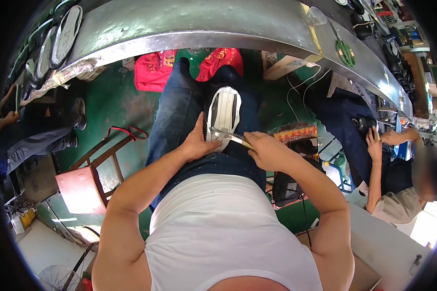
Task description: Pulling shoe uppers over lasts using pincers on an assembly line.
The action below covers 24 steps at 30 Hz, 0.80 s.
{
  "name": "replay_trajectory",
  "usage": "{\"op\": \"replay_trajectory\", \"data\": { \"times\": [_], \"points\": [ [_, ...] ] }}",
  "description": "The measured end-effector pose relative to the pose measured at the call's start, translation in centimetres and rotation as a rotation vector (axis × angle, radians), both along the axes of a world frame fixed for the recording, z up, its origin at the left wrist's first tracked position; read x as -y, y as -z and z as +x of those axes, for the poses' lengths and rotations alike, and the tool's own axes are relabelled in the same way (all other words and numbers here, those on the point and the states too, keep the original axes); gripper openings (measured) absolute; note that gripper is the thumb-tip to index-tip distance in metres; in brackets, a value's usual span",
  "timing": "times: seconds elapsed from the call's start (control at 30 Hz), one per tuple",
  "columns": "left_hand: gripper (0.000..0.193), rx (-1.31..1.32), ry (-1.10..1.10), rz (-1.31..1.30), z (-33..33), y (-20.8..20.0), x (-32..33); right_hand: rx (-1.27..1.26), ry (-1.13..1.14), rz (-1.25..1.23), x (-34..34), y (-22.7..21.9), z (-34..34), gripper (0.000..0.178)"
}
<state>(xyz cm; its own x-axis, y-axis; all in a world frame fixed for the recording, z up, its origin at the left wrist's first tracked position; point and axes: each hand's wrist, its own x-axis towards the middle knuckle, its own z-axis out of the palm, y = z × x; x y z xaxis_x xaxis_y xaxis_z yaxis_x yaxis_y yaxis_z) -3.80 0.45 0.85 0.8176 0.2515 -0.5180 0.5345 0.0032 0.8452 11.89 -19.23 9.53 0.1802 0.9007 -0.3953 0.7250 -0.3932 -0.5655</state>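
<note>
A shoe [223, 109] lies bottom up on my lap, toe pointing away from me. Its underside shows a pale, striped middle with a dark band and a whitish rim around it. My left hand [197, 142] grips the shoe's near left side, thumb laid across toward the heel end. In my right hand [265, 148] is a metal hand tool [232, 136] with a pale handle. The tool's metal end rests at the near part of the shoe's underside, close to my left thumb. Its exact kind is hard to make out, and my fingers cover much of the handle.
A metal workbench [189, 24] spans the far side, with several shoes [67, 36] at its left and green-handled scissors [345, 52] at its right. A wooden stool [82, 189] stands left. A co-worker [398, 189] handles a dark shoe at right; another person's legs [39, 140] show left.
</note>
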Motion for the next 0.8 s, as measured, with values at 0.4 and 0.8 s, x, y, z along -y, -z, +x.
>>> {"op": "replay_trajectory", "data": {
  "times": [0.4,0.8],
  "points": [
    [0.097,0.049,-0.009,0.338,-0.6,4.3,3.1,0.073,-0.402,-0.747,-9.7,-6.5,2.5,0.024],
    [0.060,0.000,-0.615,0.062,3.0,3.8,3.3,0.014,0.069,0.014,-0.5,4.1,-1.0,0.027]
  ]
}}
